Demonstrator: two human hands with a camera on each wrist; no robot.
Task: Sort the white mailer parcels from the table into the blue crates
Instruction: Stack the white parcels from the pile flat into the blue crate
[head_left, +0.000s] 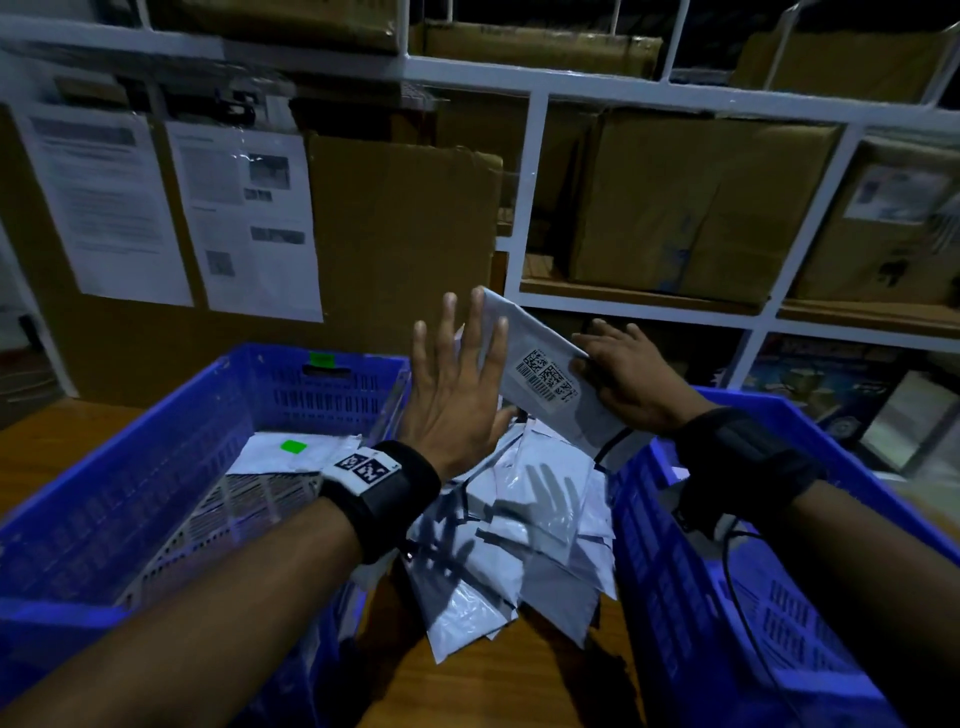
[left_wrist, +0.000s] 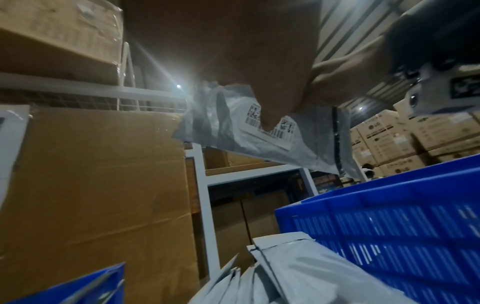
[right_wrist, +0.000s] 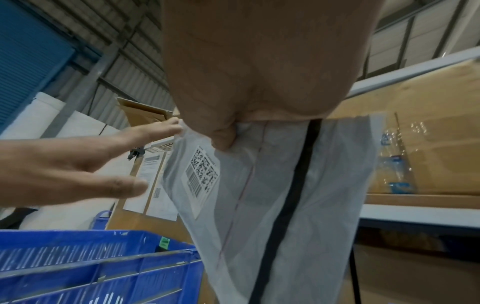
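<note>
My right hand (head_left: 621, 374) grips a white mailer parcel (head_left: 535, 358) with a barcode label, held up between the two blue crates. In the right wrist view the thumb presses the parcel (right_wrist: 272, 195) beside its label. My left hand (head_left: 457, 374) is raised with fingers spread straight, its fingertips at the parcel's left edge. A heap of white mailers (head_left: 524, 535) lies on the wooden table between the crates. The left blue crate (head_left: 171, 467) holds a few mailers, one with a green sticker (head_left: 292, 446). The right blue crate (head_left: 753, 597) stands under my right forearm.
A white metal rack (head_left: 524, 208) with brown cardboard boxes stands behind the table. A cardboard board with printed sheets (head_left: 244, 218) leans behind the left crate. A black cable (head_left: 737, 571) hangs from my right wrist into the right crate.
</note>
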